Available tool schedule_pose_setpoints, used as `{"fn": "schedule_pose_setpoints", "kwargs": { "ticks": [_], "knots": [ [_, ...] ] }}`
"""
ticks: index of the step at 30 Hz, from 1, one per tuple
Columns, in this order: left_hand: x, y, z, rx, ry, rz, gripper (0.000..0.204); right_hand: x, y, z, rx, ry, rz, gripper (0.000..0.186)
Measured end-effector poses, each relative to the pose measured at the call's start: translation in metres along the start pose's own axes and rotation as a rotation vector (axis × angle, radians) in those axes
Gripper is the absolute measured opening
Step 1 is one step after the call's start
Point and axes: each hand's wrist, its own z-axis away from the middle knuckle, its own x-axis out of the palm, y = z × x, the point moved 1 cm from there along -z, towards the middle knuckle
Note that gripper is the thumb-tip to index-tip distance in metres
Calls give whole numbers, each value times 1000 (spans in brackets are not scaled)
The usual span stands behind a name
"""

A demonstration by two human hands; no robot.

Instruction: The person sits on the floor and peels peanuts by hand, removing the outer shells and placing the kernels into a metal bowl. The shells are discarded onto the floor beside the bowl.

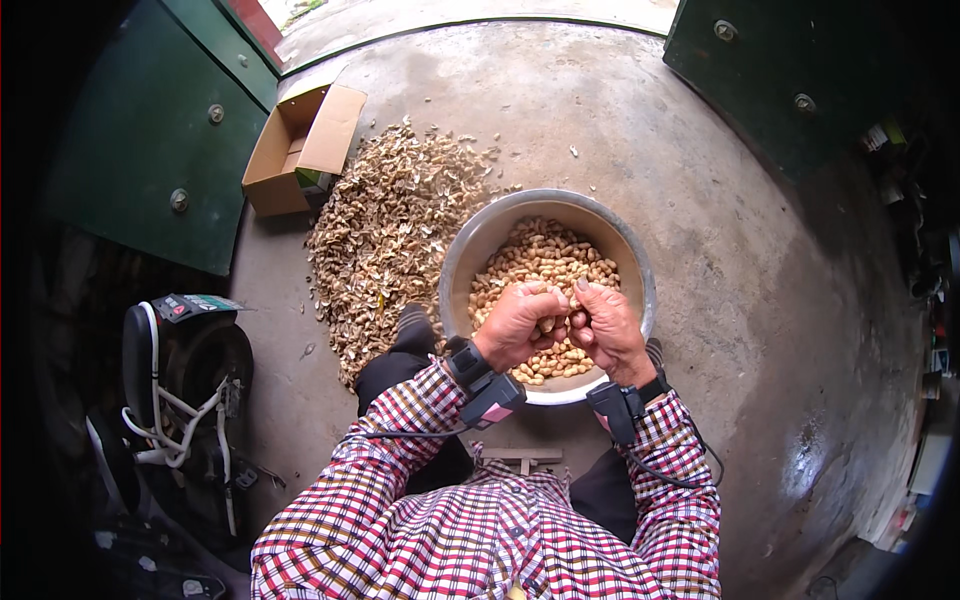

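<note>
A large metal basin (630, 255) holds many unshelled peanuts (548, 250) in front of me. Over it, my left hand (515, 322) is closed, its curled fingers round what looks like peanuts. My right hand (607, 328) pinches close against it with thumb and fingers, apparently on a peanut, partly hidden where the fingertips meet. Both wrists wear black devices with cables. Left of the basin, a wide pile of broken peanut shells (390, 200) lies on the concrete floor (730, 320), reaching toward my feet.
An open cardboard box (330, 130) stands behind the shells. Green metal doors (140, 140) flank a bright doorway at the top. A dark machine with white tubing (175, 430) stands at left. Assorted items line the dim right edge. A small wooden piece (520, 455) lies between my legs.
</note>
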Motion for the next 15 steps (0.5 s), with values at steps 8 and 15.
{"fn": "schedule_pose_setpoints", "kwargs": {
  "ticks": [8,15],
  "knots": [
    [-6,-3,-5,25,-28,26,9,-4,5,-4,30,-17,-236,20],
    [-13,4,-4,226,154,-92,14,-9,-16,-7,-184,117,-62,19]
  ]
}}
